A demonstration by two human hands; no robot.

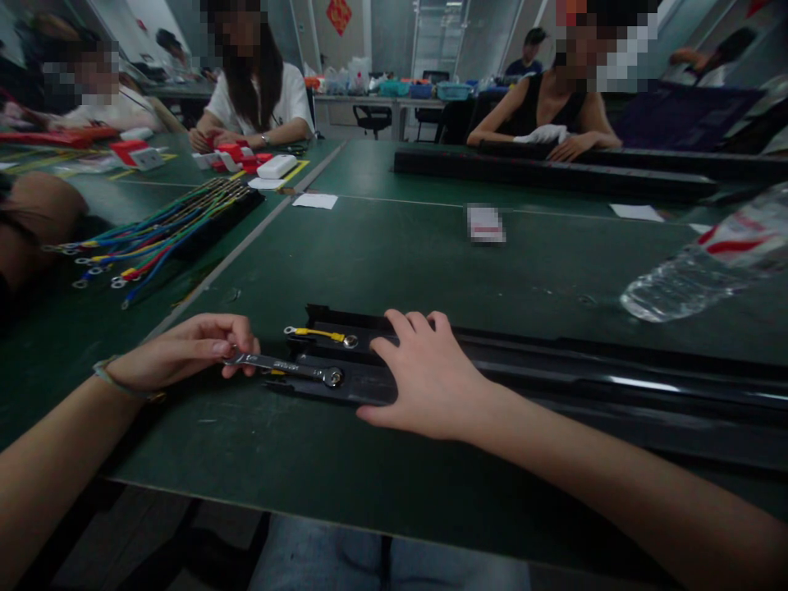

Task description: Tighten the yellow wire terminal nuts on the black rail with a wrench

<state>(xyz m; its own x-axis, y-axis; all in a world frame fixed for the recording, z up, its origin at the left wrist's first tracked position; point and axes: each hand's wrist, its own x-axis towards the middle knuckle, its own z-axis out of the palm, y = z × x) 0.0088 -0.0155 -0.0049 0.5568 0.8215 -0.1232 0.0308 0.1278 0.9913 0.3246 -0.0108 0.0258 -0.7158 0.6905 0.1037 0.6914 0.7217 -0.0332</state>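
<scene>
My left hand pinches the handle end of a metal wrench. The wrench's ring end sits around a bolt on the near one of two long black rails, which lie side by side on the table. Across both rails spreads my right hand, thumb over the near edge and fingers toward the far side, holding them. On the far rail, a short yellow cable with ring terminals is fixed at a bolt. Another yellow piece is partly hidden under the wrench.
A bundle of coloured cables lies on the green table at left. A plastic bottle is at right. More black rails lie across the table before a co-worker. Red-and-white parts are near another person.
</scene>
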